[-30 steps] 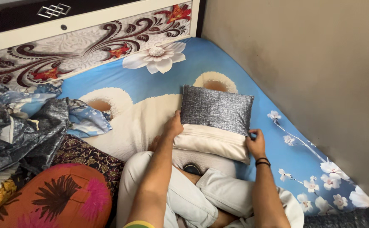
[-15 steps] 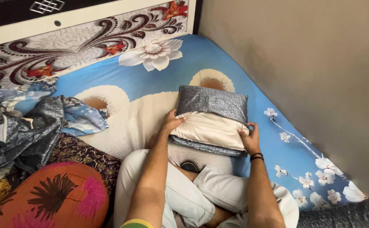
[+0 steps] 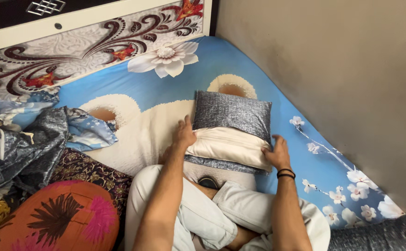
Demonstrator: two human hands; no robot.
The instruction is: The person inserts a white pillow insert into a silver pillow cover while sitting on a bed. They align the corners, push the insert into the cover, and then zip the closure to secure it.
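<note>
A cream pillow [image 3: 228,146] lies on the bed in front of my crossed legs, its far half inside a grey patterned pillow cover [image 3: 233,111]. A strip of the same grey cover shows under the pillow's near edge. My left hand [image 3: 184,135] rests on the pillow's left corner, fingers against the cover's edge. My right hand [image 3: 277,151], with a dark band at the wrist, presses the pillow's right corner with fingers spread.
The blue floral bedsheet [image 3: 133,88] covers the mattress. A beige wall [image 3: 333,69] rises on the right and a patterned headboard [image 3: 82,46] stands behind. Crumpled grey and blue cloths [image 3: 21,139] and an orange-pink cushion [image 3: 59,218] lie left.
The pillow was lowered from tilted to flat on the bed. The grey cover's edge sits a little farther up, showing more cream pillow. My right hand has opened flat.
</note>
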